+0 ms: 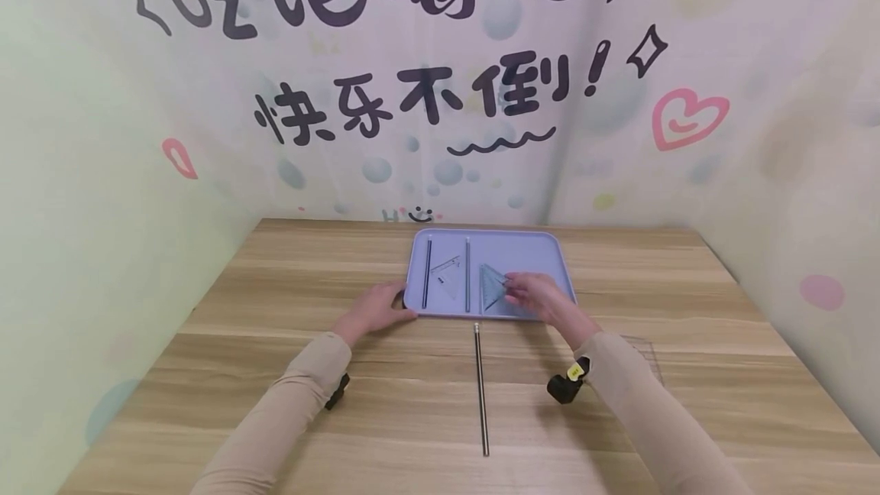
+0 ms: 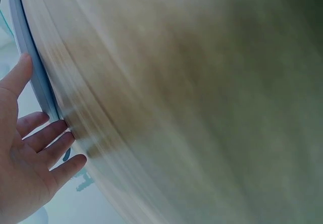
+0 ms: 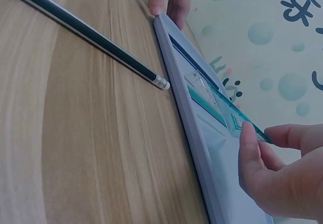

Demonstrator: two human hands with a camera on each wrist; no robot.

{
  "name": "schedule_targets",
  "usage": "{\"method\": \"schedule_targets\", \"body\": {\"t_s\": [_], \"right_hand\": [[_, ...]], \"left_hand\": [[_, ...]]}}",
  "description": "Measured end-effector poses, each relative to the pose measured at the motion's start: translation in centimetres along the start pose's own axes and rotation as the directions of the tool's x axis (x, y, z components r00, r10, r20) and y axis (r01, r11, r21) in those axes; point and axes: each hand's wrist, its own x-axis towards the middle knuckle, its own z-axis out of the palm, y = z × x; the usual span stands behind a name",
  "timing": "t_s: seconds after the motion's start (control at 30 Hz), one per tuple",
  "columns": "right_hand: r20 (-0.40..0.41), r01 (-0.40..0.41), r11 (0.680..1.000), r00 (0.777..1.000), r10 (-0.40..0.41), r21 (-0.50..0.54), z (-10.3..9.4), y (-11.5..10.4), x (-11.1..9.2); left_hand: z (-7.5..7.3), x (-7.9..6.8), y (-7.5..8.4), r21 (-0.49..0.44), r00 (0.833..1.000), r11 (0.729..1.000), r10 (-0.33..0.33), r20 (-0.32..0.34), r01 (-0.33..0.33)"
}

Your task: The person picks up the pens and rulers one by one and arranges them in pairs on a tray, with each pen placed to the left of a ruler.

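Observation:
On the table lies a pale lilac tray (image 1: 525, 247). My right hand (image 1: 536, 296) pinches a greenish see-through set square (image 1: 491, 287) above the tray; the right wrist view shows this set square (image 3: 237, 120) tilted between thumb and fingers. My left hand (image 1: 376, 308) touches the tray's near left corner. In the left wrist view, its fingers are spread and fairly straight against the tray's edge (image 2: 38, 77). Inside the tray are a dark pencil (image 1: 427, 273), a clear set square (image 1: 447, 278) and a second pencil (image 1: 468, 275).
A dark striped pencil (image 1: 481, 392) lies on the wooden table (image 1: 406, 403) in front of the tray, its eraser end near the tray. Part of a clear, thin-edged item (image 1: 649, 354) shows beyond the right forearm. A printed cloth wall (image 1: 385, 174) stands behind the table.

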Motion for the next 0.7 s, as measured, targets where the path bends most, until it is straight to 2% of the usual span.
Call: {"method": "schedule_targets", "body": {"t_s": [0.13, 0.4, 0.7], "right_hand": [[0.001, 0.007, 1.0, 1.0, -0.007, -0.015, 0.2, -0.1, 0.3], [-0.027, 0.014, 0.999, 1.0, -0.015, -0.04, 0.4, -0.1, 1.0], [-0.077, 0.026, 0.998, 0.997, -0.031, -0.061, 0.6, 0.0, 1.8]], "left_hand": [[-0.2, -0.2, 0.1, -0.007, 1.0, 1.0, 0.015, -0.004, -0.015], [-0.1, 0.0, 0.2, 0.003, 1.0, 1.0, -0.016, 0.012, 0.016], [-0.1, 0.1, 0.2, 0.01, 1.0, 1.0, -0.019, 0.008, 0.019]]}}
